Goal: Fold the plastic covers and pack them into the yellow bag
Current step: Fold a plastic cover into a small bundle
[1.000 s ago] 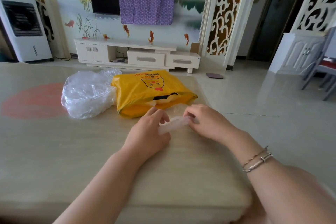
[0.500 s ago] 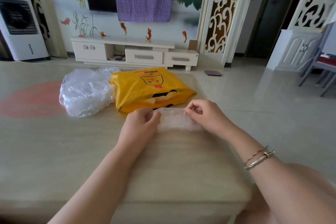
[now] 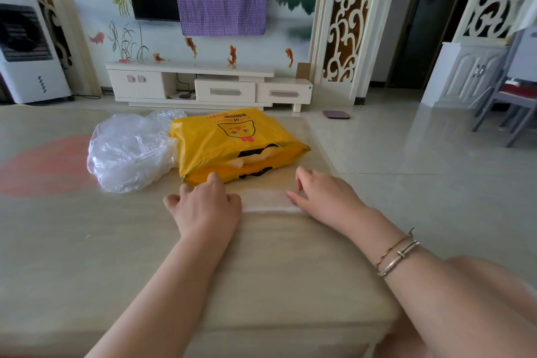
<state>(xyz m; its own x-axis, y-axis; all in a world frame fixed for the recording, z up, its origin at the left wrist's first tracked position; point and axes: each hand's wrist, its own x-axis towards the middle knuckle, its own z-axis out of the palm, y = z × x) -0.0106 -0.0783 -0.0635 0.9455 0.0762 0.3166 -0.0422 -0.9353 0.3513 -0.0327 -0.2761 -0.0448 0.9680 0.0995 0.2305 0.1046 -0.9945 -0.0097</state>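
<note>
No real grip here, both the left hand (image 3: 205,206) and right hand (image 3: 325,197) just press loosely on the thin plastic cover (image 3: 266,200) spread on the worktop (image 3: 87,241) right before the yellow bag (image 3: 232,142), so it'll probably slide or spring open mid-fold.

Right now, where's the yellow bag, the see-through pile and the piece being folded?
yellow bag (image 3: 232,142), head view, printed top
clear plastic pile (image 3: 130,151), head view, crumpled middle
plastic cover (image 3: 266,200), head view, flat middle
</note>
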